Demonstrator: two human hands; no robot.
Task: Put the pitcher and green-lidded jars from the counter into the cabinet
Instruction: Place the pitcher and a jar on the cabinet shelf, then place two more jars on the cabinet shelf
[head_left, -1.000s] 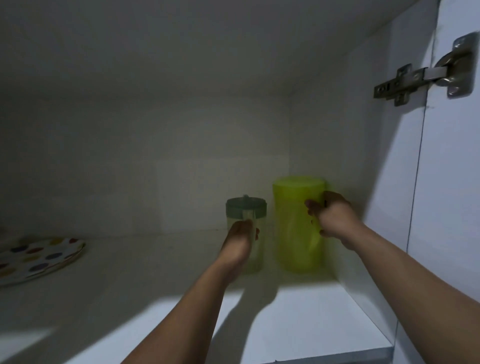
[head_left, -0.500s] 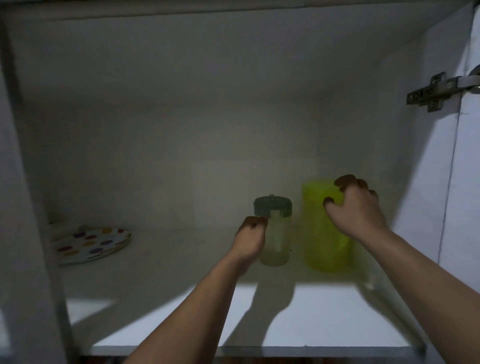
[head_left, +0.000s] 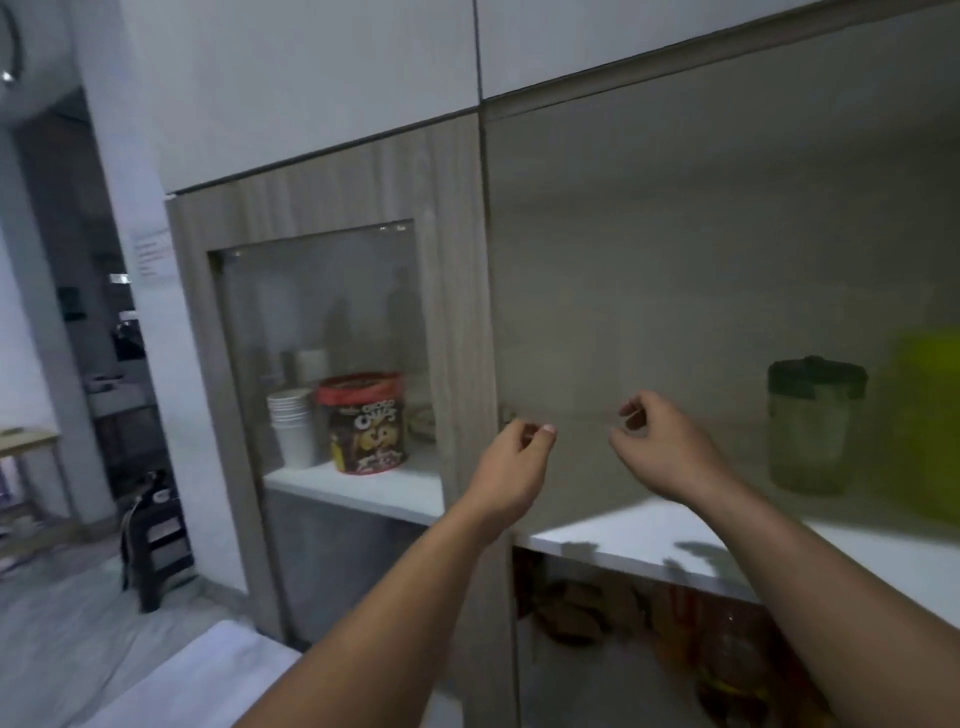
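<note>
The jar (head_left: 813, 426) stands on the cabinet shelf (head_left: 639, 540), far right, with the pitcher (head_left: 927, 421) just beside it on its right. Both hands hang before the shelf, left of the jar: the left hand (head_left: 511, 467) nearest the cabinet's left wall, the right hand (head_left: 660, 447) between it and the jar. Behind the glass door (head_left: 322, 332) to the left, a stack of cups (head_left: 292, 426) stands left of a cereal tub (head_left: 366, 421).

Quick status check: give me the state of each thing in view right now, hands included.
Left hand: empty, fingers loosely curled.
Right hand: empty, fingers loosely curled.
Green-lidded jar: upright on the shelf, lid on.
Yellow-green pitcher: upright beside the jar, partly out of frame.
Glass-door cabinet: shut.
Cereal tub: upright, lidded.
Paper cups: stacked.
</note>
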